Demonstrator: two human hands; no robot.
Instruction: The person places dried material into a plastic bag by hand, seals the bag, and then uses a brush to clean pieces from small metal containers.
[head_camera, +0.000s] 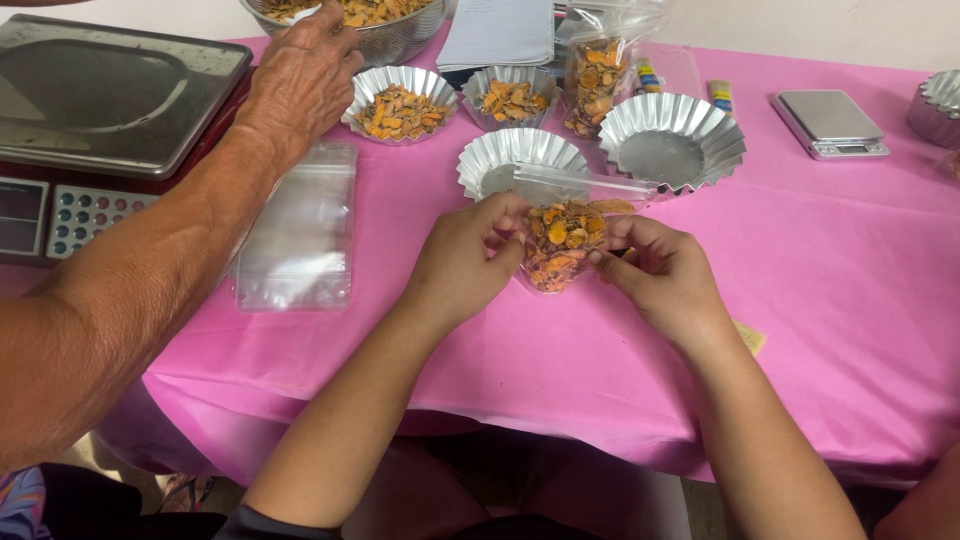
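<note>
While pinching together, left hand (465, 262) and right hand (660, 272) grip a filled clear pouch (562, 245).

A counter (850, 300) under a pink cloth fills the view in even, soft light. A pale wall (820, 25) runs behind it; below the cloth's edge, dim floor (700, 510).

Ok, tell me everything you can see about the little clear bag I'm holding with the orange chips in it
The small clear plastic pouch looks thin and glossy, roughly half full of dried orange-yellow slices. Its top strip stands open and tilts toward the empty fluted foil cups. It is raised just above the pink tablecloth, pinched between the left hand and right hand.
</note>
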